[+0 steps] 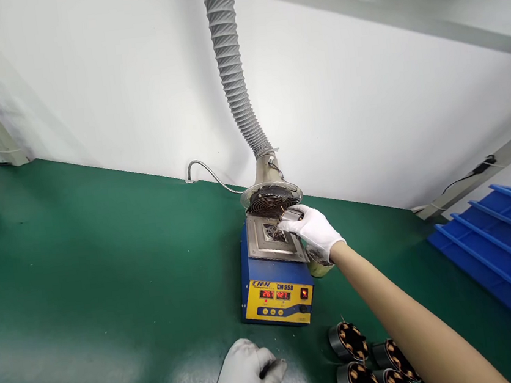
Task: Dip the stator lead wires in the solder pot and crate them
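Observation:
In a white glove, my right hand [314,229] grips a motor stator [291,214], a metal ring with copper wire ends, tilted over the opening of a solder pot [275,278]. Shiny metal lies in the pot's square well [273,234], right below the stator. Whether a wire touches the metal I cannot tell. My left hand [246,377], also gloved, rests on the green bench in front of the pot, its fingers curled and nothing seen in them. Several more stators [347,341] with copper windings stand at the lower right, beside my right forearm.
A fume hood [270,190] on a grey flexible duct [227,53] hangs just behind the well. Close to the pot's right side stands a small round tin [318,264]. Blue plastic trays [502,249] lean at the right. A metal conduit [209,171] runs from the wall.

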A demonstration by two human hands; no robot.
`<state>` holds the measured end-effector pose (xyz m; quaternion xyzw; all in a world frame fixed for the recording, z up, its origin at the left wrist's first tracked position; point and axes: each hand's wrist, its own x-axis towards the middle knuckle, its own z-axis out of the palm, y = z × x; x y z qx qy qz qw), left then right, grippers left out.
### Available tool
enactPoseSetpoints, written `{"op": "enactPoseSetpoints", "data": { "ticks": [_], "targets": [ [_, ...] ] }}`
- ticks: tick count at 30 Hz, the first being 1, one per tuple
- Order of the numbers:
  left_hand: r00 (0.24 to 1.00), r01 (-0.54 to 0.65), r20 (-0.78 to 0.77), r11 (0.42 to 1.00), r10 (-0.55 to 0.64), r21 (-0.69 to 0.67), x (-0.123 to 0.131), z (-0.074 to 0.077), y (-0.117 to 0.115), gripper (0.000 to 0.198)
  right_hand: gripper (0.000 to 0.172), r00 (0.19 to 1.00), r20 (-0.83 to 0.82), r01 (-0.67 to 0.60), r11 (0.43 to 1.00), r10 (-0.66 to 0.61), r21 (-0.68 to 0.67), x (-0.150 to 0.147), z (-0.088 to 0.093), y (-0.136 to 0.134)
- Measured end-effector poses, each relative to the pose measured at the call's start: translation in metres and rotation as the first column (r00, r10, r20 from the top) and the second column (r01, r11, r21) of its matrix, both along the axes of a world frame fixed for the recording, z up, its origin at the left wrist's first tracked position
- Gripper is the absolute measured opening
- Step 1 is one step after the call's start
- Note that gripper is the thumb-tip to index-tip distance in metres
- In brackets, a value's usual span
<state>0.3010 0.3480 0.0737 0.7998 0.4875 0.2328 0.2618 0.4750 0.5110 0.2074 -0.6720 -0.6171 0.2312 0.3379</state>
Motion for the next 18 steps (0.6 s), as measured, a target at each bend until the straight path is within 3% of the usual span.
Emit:
{"op": "enactPoseSetpoints", "data": {
  "ticks": [10, 15, 18],
  "targets": [
    [0.999, 0.005, -0.046, 1.0, -0.007, -0.027, 0.001, 0.001, 0.0, 0.025, 0.048, 1.0, -0.01, 0.017, 0.999, -0.017, 0.028, -0.003, 0.008, -0.006],
    [0.998, 0.006, -0.059, 0.997, -0.011, -0.078, 0.002, 0.004, 0.001, 0.028, 0.04, 0.942, -0.298, 0.172, 0.985, -0.156, 0.025, 0.007, 0.026, -0.006],
    [0.999, -0.007, -0.045, 0.989, 0.001, -0.145, 0.002, 0.004, 0.002, 0.028, 0.034, 0.899, -0.387, 0.226, 0.974, -0.207, 0.004, 0.011, 0.03, 0.002]
  ]
}}
